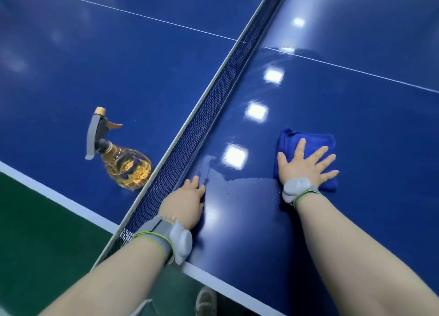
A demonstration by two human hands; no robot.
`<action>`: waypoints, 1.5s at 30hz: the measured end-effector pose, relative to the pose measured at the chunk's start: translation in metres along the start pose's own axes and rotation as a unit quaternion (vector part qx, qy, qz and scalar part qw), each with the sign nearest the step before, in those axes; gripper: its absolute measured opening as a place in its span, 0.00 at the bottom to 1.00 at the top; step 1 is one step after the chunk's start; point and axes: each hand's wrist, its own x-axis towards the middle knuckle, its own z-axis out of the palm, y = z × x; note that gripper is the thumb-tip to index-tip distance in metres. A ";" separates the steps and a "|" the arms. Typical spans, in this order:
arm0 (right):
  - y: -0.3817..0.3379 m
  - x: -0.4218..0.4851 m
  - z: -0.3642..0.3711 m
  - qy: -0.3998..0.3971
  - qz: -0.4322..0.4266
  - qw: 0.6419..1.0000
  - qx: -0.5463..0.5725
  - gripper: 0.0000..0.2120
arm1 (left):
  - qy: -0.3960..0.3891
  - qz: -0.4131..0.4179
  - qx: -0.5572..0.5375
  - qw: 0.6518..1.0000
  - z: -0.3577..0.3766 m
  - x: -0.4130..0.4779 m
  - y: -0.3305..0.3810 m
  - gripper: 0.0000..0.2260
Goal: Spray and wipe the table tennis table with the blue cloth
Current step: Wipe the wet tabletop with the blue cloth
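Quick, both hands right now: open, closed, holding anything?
Left hand: open, resting on the table beside the net, holding nothing.
Right hand: open, spread flat, pressing on the blue cloth.

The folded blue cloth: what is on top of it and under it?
The right hand presses flat on the blue cloth, fingers spread. Under it lies the dark blue table; the covered patch is hidden.

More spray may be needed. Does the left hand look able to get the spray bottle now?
Probably yes: the left hand holds nothing, and the spray bottle stands close by, just across the net, which the hand would have to lift over.
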 end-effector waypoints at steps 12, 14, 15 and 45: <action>-0.103 -0.115 0.043 -0.031 -0.355 0.929 -0.096 0.35 | 0.037 0.017 0.085 0.996 0.008 -0.021 -0.022 0.16; -0.096 -0.112 0.041 -0.037 -0.367 0.924 -0.101 0.34 | 0.037 0.017 0.076 0.996 0.011 -0.023 -0.022 0.16; -0.089 -0.109 0.039 -0.037 -0.355 0.929 -0.095 0.34 | 0.039 0.017 0.071 0.997 0.012 -0.023 -0.022 0.16; 0.024 -0.157 0.040 -0.026 -0.185 0.981 -0.056 0.33 | 0.092 0.083 0.034 0.992 0.041 -0.040 0.010 0.14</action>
